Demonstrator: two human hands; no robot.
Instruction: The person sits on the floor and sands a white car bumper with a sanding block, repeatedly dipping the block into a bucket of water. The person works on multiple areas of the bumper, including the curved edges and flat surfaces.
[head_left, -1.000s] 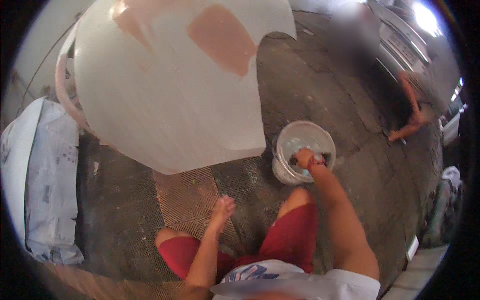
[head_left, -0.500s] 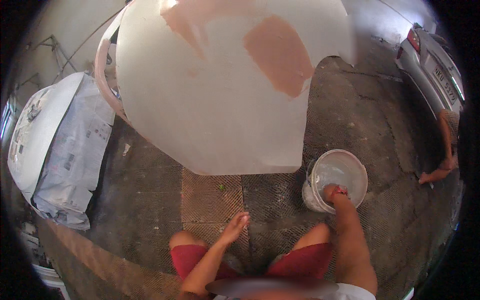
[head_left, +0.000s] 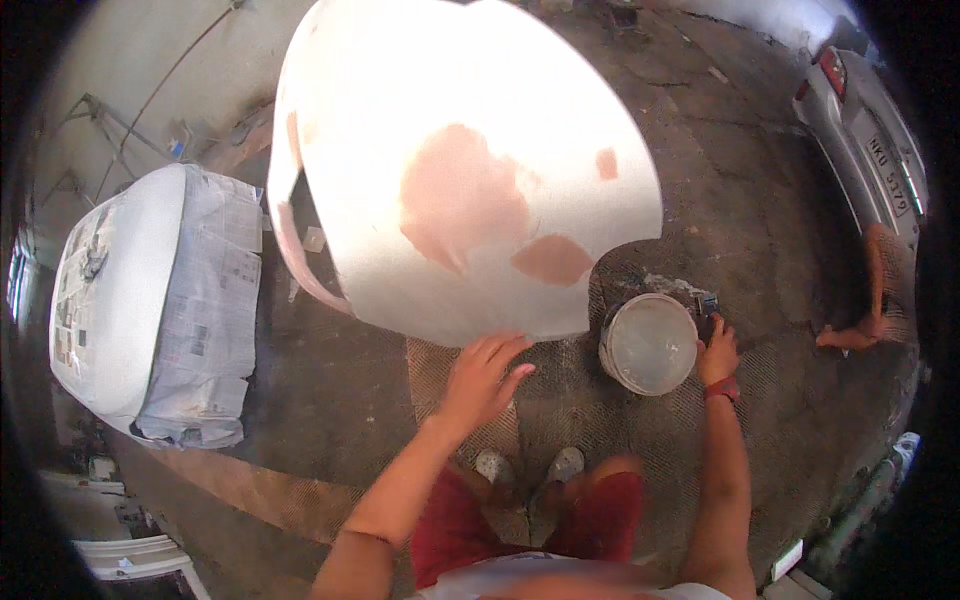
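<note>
A large pale car body panel [head_left: 400, 290] with reddish-brown patches stands ahead of me. At its lower edge is my left hand [head_left: 484, 378], open, with fingers stretched forward and the thumb apart; the fingertips overlap the edge, but contact is unclear. A white bucket [head_left: 610, 375] holding cloudy water [head_left: 653, 345] stands to the right of the panel. Beside the bucket's right rim, my right hand [head_left: 718, 358], with a red band at the wrist, is closed on a small dark block [head_left: 708, 304] at its fingertips. The block's exact kind is too small to tell.
A pale car part [head_left: 150, 270] partly covered with newspaper [head_left: 205, 330] lies at the left. At the far right is a silver car [head_left: 870, 150], with another person's arm [head_left: 872, 285] below it. A metal stand [head_left: 100, 115] leans near the left wall. The floor [head_left: 770, 430] is dark and textured.
My right hand has come out of the bucket to its right side, now with the dark block. My left hand has moved forward to the panel's edge. The view has shifted, showing more of the panel.
</note>
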